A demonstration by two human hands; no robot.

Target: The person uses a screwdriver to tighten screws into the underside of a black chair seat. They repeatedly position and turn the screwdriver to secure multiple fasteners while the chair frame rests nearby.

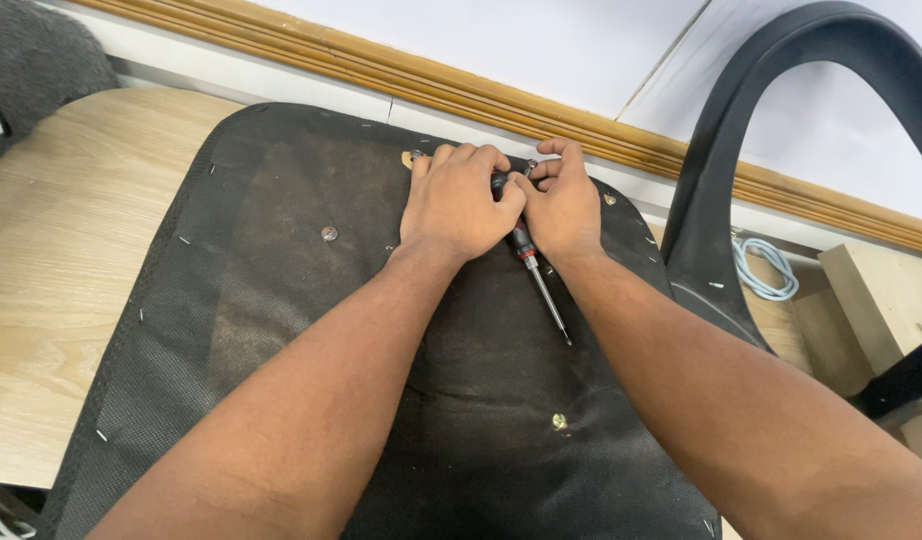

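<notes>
Screwdriver [529,262], with dark handle, red collar and thin steel shaft, lying across the upturned underside of a chair seat [281,330]; the shaft tip points toward the near edge, the handle end sits under the 2 hands near the seat's far edge. Left hand [459,205]: fingers curled together, closed over the handle's upper part. Right hand [564,205]: pressed against the left, thumb and forefinger pinched on a small metal part at the seat's far edge; what exactly it grips cannot be told. Seat underside: black fabric fixed by staples along its border, with a bolt head [329,233] left of the hands and a brass-coloured fitting [559,422] nearer the viewer. The seat rests on a light wooden table [51,260]. To the right, a curved black plastic chair frame [771,110], with a coiled pale blue cable [764,268] beside it. Behind runs a wooden moulding [401,75] along the white wall.
</notes>
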